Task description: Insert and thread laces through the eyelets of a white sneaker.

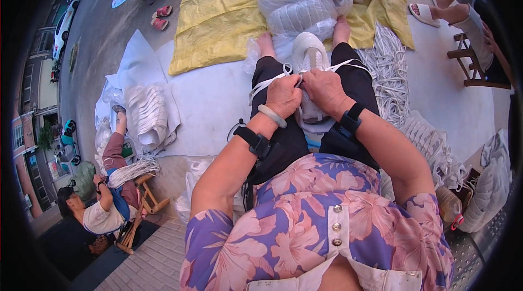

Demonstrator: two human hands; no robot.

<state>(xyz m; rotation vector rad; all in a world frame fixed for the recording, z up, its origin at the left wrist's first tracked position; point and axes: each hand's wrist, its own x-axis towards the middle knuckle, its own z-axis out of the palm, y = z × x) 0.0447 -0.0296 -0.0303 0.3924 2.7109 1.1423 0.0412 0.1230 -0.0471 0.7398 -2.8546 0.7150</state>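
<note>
A white sneaker (pixel 311 58) lies between my thighs, its toe pointing away from me. Both hands meet over its lacing. My left hand (pixel 284 96) is closed, thumb and fingers pinching a white shoelace (pixel 266 83) at the shoe's left side. On the other side my right hand (pixel 326 91) is closed as well, its fingertips pressed on the lace near the eyelets. A loose lace end (pixel 348 64) trails over my right thigh. My knuckles cover the middle of the shoe, so the exact threading cannot be seen.
Plastic-wrapped white shoes (pixel 305 5) stand beyond my feet on a yellow woven sheet (pixel 215 16). At right lie a heap of white laces (pixel 388 76) and more white shoes (pixel 427 137). Another person (pixel 109 209) sits at left near stacked shoes (pixel 147 114). A wooden stool (pixel 467 62) stands far right.
</note>
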